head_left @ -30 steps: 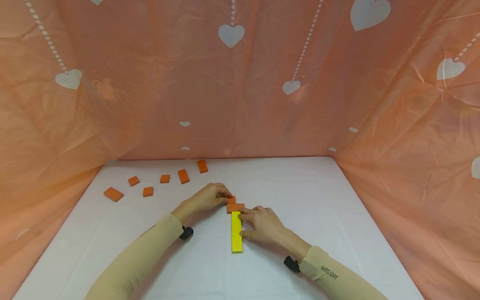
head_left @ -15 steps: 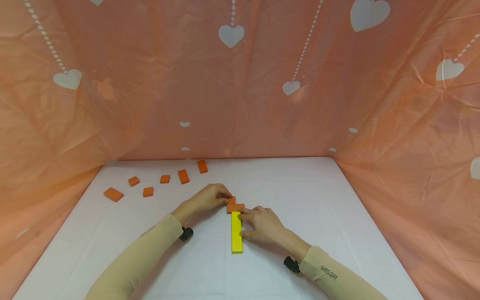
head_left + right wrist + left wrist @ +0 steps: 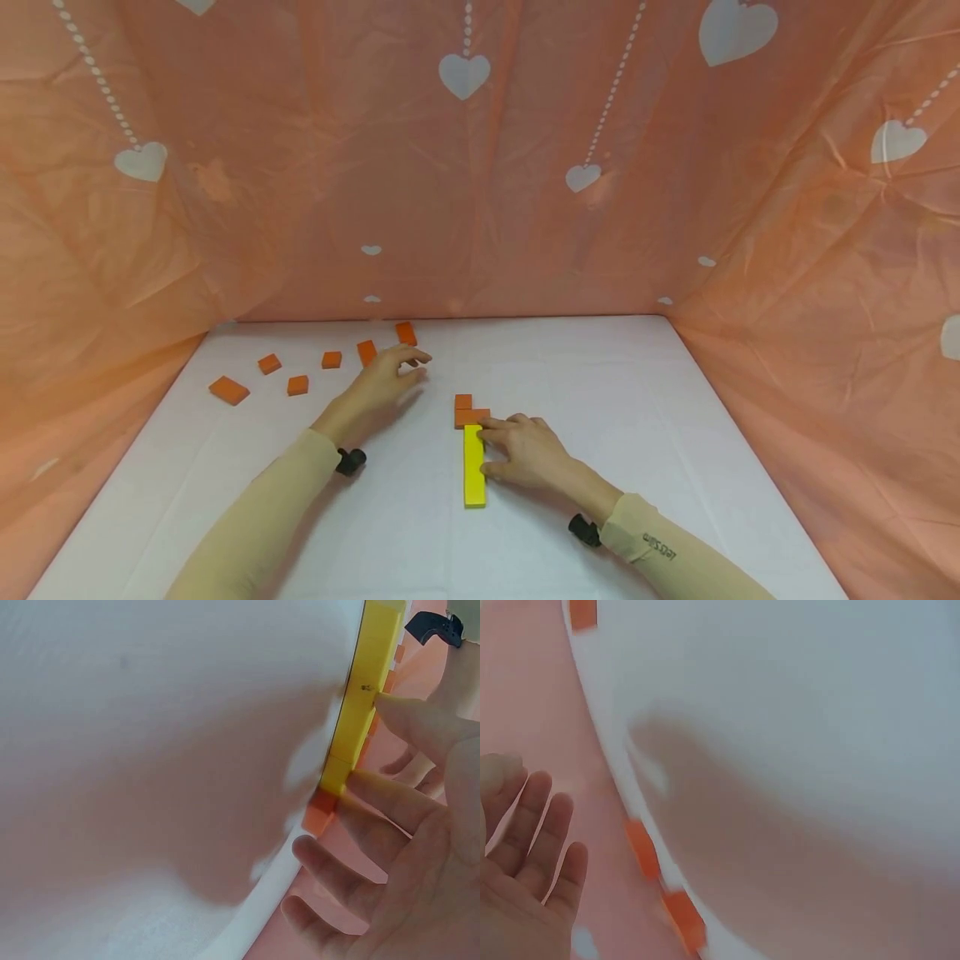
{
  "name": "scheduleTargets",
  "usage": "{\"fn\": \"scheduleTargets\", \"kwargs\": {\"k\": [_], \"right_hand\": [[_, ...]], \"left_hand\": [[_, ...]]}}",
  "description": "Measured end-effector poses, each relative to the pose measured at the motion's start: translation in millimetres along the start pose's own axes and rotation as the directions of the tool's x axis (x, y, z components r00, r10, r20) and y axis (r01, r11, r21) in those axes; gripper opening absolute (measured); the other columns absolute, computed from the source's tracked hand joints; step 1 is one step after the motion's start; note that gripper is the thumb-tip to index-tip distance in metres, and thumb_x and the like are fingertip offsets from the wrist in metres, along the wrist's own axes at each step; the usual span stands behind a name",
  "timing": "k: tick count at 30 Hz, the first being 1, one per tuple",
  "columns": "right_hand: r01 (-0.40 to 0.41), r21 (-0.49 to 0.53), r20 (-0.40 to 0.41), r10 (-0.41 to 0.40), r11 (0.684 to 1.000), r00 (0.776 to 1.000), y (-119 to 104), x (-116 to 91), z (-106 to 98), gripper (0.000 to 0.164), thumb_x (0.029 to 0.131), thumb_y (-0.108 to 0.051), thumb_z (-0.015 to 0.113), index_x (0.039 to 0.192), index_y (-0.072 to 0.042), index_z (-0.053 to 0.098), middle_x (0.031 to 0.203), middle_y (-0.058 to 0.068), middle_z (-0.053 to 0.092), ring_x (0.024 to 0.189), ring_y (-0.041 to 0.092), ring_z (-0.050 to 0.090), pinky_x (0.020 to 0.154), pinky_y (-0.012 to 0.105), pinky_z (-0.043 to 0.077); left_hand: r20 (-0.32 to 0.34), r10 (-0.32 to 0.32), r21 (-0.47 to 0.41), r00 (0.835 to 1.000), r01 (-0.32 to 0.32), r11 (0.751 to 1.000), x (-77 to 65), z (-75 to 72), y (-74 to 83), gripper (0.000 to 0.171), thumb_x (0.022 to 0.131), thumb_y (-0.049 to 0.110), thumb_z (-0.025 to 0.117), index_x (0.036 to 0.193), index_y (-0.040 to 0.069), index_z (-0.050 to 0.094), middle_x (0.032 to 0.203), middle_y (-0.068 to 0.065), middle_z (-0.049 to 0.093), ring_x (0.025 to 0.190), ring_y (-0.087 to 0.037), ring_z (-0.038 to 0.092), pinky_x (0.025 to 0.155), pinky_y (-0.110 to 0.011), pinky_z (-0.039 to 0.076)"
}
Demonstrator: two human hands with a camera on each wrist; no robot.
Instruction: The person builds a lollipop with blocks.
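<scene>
In the head view, a yellow bar (image 3: 474, 479) lies lengthwise on the white table. Across its far end is an orange block (image 3: 464, 419), and a small orange square block (image 3: 463, 402) sits against that block's far left side. My right hand (image 3: 531, 451) rests beside them, fingertips and thumb touching the right side of the yellow bar and the orange block. The right wrist view shows a seam across the yellow bar (image 3: 358, 705). My left hand (image 3: 375, 387) holds nothing, fingers loosely extended, and partly covers an orange rectangular block (image 3: 367, 351).
Several orange blocks lie scattered at the far left, including a rectangular block (image 3: 228, 390), a square block (image 3: 297, 385) and another rectangular block (image 3: 406, 333) near the back edge. A pink curtain with hearts (image 3: 480, 208) encloses the table (image 3: 637, 383) behind and at the sides.
My left hand has let go of the small orange square block and moved left and back toward the scattered blocks. The square stays in place. My right hand has hardly moved.
</scene>
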State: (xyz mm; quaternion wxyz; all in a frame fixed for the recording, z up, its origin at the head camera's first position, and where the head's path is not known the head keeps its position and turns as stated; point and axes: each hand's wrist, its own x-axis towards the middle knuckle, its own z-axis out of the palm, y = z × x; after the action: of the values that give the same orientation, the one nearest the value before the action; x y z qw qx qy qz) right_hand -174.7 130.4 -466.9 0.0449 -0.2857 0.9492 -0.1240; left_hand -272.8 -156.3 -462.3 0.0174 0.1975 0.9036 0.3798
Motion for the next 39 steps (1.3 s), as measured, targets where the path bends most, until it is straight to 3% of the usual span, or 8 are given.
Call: {"fn": "scheduleTargets", "kwargs": {"k": [6, 12, 14, 20, 25, 30, 39], "right_hand": [[-0.002, -0.006, 0.003, 0.002, 1.0, 1.0, 0.4, -0.7, -0.7, 0.053, 0.093, -0.041, 0.075, 0.14, -0.017, 0.068, 0.152, 0.001, 0.057, 0.128, 0.032, 0.058, 0.105, 0.056, 0.047], [-0.002, -0.002, 0.0, 0.002, 1.0, 1.0, 1.0, -0.8, -2.6, 0.053, 0.093, -0.04, 0.075, 0.14, -0.016, 0.067, 0.152, 0.002, 0.057, 0.129, 0.033, 0.058, 0.105, 0.055, 0.047], [-0.002, 0.001, 0.001, 0.002, 1.0, 1.0, 1.1, -0.8, -2.9, 0.053, 0.093, -0.04, 0.075, 0.14, -0.016, 0.067, 0.153, 0.002, 0.057, 0.129, 0.033, 0.057, 0.105, 0.055, 0.047], [-0.002, 0.005, 0.005, 0.002, 1.0, 1.0, 1.4, -1.0, -3.4, 0.053, 0.093, -0.04, 0.075, 0.14, -0.016, 0.067, 0.153, 0.001, 0.056, 0.13, 0.033, 0.057, 0.105, 0.055, 0.047], [-0.002, 0.013, 0.006, 0.002, 1.0, 1.0, 1.9, -0.4, -2.3, 0.054, 0.093, -0.04, 0.075, 0.14, -0.016, 0.067, 0.153, 0.001, 0.056, 0.13, 0.033, 0.057, 0.105, 0.055, 0.047], [-0.007, 0.014, 0.011, 0.007, 1.0, 1.0, 1.6, 0.3, -1.0, 0.054, 0.093, -0.04, 0.075, 0.14, -0.016, 0.067, 0.153, 0.001, 0.056, 0.13, 0.033, 0.057, 0.106, 0.055, 0.046], [-0.006, 0.02, 0.015, 0.006, 1.0, 1.0, 1.3, 0.7, 0.4, 0.054, 0.093, -0.041, 0.075, 0.14, -0.016, 0.067, 0.153, 0.0, 0.056, 0.129, 0.032, 0.057, 0.106, 0.054, 0.046]], "left_hand": [[-0.093, -0.059, -0.021, 0.994, 0.058, 0.998, -11.3, -33.8, -22.8, 0.036, 0.106, 0.02, 0.061, 0.14, 0.008, 0.064, 0.131, -0.012, 0.065, 0.12, -0.034, 0.058, 0.101, -0.054, 0.05], [-0.2, -0.006, 0.051, 0.98, 0.016, 0.999, -28.5, -62.9, -52.7, 0.034, 0.104, 0.011, 0.063, 0.135, -0.001, 0.065, 0.127, -0.021, 0.066, 0.115, -0.039, 0.06, 0.098, -0.055, 0.048], [-0.209, -0.009, 0.065, 0.978, 0.023, 0.998, -37.7, -72.0, -59.9, 0.033, 0.104, 0.011, 0.062, 0.135, -0.002, 0.065, 0.13, -0.023, 0.064, 0.117, -0.04, 0.059, 0.1, -0.058, 0.048], [-0.2, -0.106, 0.071, 0.974, 0.122, 0.99, -66.1, -95.8, -75.5, 0.036, 0.104, 0.016, 0.063, 0.136, 0.0, 0.064, 0.14, -0.027, 0.057, 0.119, -0.046, 0.062, 0.103, -0.063, 0.046], [-0.23, -0.108, 0.11, 0.967, 0.136, 0.985, -80.8, -104.0, -88.5, 0.034, 0.1, 0.014, 0.07, 0.129, -0.004, 0.068, 0.13, -0.032, 0.063, 0.122, -0.052, 0.058, 0.101, -0.066, 0.045], [-0.219, -0.119, 0.131, 0.969, 0.15, 0.98, -90.7, -105.0, -98.7, 0.036, 0.098, 0.018, 0.073, 0.127, -0.004, 0.069, 0.123, -0.031, 0.066, 0.115, -0.051, 0.062, 0.097, -0.063, 0.049], [-0.181, -0.14, 0.148, 0.974, 0.167, 0.975, -97.3, -106.1, -110.8, 0.031, 0.098, 0.012, 0.071, 0.126, -0.002, 0.07, 0.121, -0.027, 0.068, 0.111, -0.046, 0.065, 0.094, -0.058, 0.052]]}}
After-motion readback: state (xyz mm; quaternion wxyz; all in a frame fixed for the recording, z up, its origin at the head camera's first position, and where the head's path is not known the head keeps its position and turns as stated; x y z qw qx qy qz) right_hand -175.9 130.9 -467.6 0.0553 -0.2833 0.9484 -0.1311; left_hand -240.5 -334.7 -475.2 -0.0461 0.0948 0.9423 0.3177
